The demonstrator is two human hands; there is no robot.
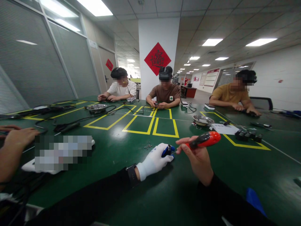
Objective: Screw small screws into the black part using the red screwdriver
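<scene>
My left hand wears a white glove with blue fingertips. Its fingers are closed around a small black part with a metal stub on top; its exact kind is unclear. In my bare right hand is a screwdriver with a red and black handle, tilted so the handle end points up to the right. Its thin shaft runs left to the black part, but whether the tip touches it is hidden by my fingers. Just beyond the gloved hand lie several small loose screws on the green table.
A metal bowl, a white paper and several black parts are at the right. Another bowl and cables lie far left. A co-worker's hand shows at left; three people sit across the table.
</scene>
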